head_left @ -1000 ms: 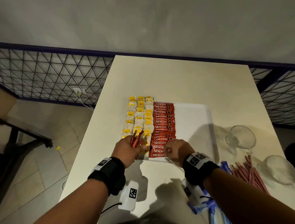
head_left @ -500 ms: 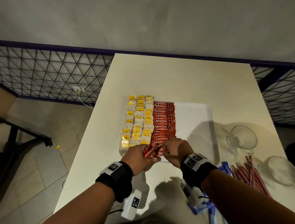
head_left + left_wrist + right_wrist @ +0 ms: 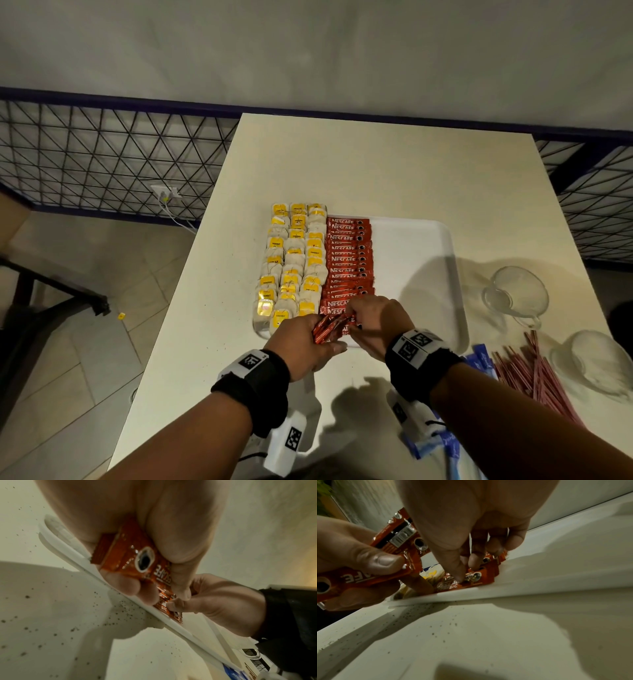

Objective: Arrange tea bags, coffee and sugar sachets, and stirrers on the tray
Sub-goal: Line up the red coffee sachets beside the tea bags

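A white tray (image 3: pixel 416 274) lies on the cream table. Yellow-tagged tea bags (image 3: pixel 294 260) fill its left columns, and a column of red coffee sachets (image 3: pixel 349 260) runs beside them. My left hand (image 3: pixel 320 334) grips a small bundle of red coffee sachets (image 3: pixel 137 561) just over the tray's front rim (image 3: pixel 188 628). My right hand (image 3: pixel 352 317) is right beside it, thumb and fingertips (image 3: pixel 458 574) pinching the nearest coffee sachet (image 3: pixel 471 581), which lies flat at the front end of the column. The two hands almost touch.
Red stirrers (image 3: pixel 537 370) lie loose on the table right of the tray, with blue sugar sachets (image 3: pixel 479 356) next to them and more under my right forearm. Two glass cups (image 3: pixel 517 294) (image 3: pixel 596 363) stand at the right edge. A metal railing runs behind the table.
My left hand has carried its sachet bundle from over the tea bags rightward to the front end of the coffee column. My right hand has stayed at that end.
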Motion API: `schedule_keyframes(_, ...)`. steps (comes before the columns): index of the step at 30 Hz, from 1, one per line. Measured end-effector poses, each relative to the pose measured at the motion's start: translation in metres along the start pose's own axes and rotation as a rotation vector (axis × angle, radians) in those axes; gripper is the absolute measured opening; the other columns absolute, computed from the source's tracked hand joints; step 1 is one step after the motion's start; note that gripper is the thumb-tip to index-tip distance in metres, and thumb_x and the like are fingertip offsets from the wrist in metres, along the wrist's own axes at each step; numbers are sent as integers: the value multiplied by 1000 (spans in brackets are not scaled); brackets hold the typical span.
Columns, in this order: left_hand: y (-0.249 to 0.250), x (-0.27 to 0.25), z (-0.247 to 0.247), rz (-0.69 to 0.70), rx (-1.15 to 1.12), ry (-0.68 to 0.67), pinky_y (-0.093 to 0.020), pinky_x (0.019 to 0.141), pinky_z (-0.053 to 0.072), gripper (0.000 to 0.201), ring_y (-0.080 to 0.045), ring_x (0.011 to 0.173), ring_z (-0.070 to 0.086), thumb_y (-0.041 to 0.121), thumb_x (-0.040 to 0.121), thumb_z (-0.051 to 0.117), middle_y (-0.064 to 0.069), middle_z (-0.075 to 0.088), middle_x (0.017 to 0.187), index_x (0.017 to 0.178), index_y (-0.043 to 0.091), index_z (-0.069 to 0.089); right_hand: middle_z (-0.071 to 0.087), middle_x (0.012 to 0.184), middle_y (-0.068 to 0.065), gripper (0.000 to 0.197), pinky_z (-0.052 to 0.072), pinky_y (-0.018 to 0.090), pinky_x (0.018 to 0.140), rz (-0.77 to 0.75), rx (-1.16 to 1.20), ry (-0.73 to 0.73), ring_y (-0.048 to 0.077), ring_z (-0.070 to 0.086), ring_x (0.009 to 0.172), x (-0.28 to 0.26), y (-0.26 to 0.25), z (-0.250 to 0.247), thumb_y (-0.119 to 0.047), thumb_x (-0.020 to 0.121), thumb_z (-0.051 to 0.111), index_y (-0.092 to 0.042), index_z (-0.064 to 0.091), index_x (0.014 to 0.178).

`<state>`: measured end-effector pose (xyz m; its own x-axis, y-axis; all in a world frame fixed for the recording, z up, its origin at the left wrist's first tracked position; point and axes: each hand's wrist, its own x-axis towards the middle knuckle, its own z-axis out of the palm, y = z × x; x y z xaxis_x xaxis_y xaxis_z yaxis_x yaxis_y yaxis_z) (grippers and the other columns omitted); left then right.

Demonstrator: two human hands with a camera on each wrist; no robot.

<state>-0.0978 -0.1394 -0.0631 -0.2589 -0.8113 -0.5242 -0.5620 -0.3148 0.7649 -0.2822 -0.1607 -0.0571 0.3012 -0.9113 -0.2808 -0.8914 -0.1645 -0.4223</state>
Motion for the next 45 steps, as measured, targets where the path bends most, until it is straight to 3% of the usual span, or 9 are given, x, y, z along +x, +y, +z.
schedule_keyframes(12, 1, 1, -1, 19, 63, 35, -36, 76, 58, 27, -16, 70, 63, 50, 71, 75, 5, 68, 77, 85, 30, 61, 59, 94, -7, 12, 43, 30, 85, 7, -9, 3, 13, 49, 82, 5, 2, 5, -31, 88, 54, -24, 56, 97)
schedule_keyframes(17, 2, 0, -3, 6, 73, 37, -38, 75, 58, 28, -17, 70, 64, 50, 71, 75, 6, 68, 77, 85, 29, 62, 49, 84, -12, 14, 44, 29, 82, -5, -20, -12, 12, 46, 76, 5, 3, 4, -31, 87, 55, -29, 42, 83)
schedule_keyframes(20, 6, -3, -4, -10, 67, 42, -30, 65, 56, 30, -15, 66, 64, 48, 73, 77, 3, 69, 75, 89, 26, 63, 50, 85, -12, 14, 45, 29, 84, -15, -25, -13, 13, 47, 77, 6, 3, 5, -31, 86, 55, -29, 42, 83)
schedule_keyframes(25, 16, -17, -16, -76, -487, -70, -27, 51, 48, 38, -20, 56, 61, 40, 76, 76, -8, 72, 75, 98, 11, 64, 54, 85, -10, 14, 47, 34, 83, 1, -6, -9, 14, 51, 78, 4, 1, 3, -39, 89, 54, -29, 46, 82)
schedule_keyframes(28, 25, -24, -20, -134, -773, -60, -23, 42, 46, 40, -16, 49, 56, 45, 81, 58, -5, 65, 66, 89, 6, 60, 55, 81, -11, 20, 43, 26, 72, -47, 235, 114, 12, 52, 76, 0, -10, -6, -44, 89, 53, -25, 57, 85)
schedule_keyframes(32, 34, -24, -19, -153, -781, -60, -21, 39, 44, 53, -13, 42, 53, 57, 88, 42, -6, 61, 57, 92, 8, 61, 58, 85, -12, 19, 44, 21, 74, -178, 413, 57, 8, 54, 82, -5, -34, -26, -37, 88, 64, -21, 64, 98)
schedule_keyframes(35, 37, -20, -17, -113, -793, -67, -23, 40, 45, 53, -14, 45, 54, 56, 81, 52, -7, 59, 59, 97, 7, 59, 61, 86, -7, 13, 46, 26, 72, -84, 528, 52, 9, 57, 78, -3, -40, -30, -22, 85, 69, -19, 62, 96)
schedule_keyframes(38, 32, -22, -21, -56, -772, -71, -22, 39, 42, 42, -15, 50, 55, 32, 75, 71, -7, 63, 65, 106, 7, 60, 57, 76, -12, 15, 39, 17, 64, 56, 687, 97, 3, 50, 68, -6, -34, -32, -19, 87, 68, -26, 57, 80)
schedule_keyframes(45, 25, -24, -26, -6, -753, 28, -19, 37, 32, 34, -16, 47, 46, 18, 69, 83, -9, 62, 69, 95, 7, 63, 58, 61, -5, 15, 43, 28, 58, 145, 1057, 115, 13, 48, 54, -13, -22, -39, -6, 85, 69, -15, 57, 81)
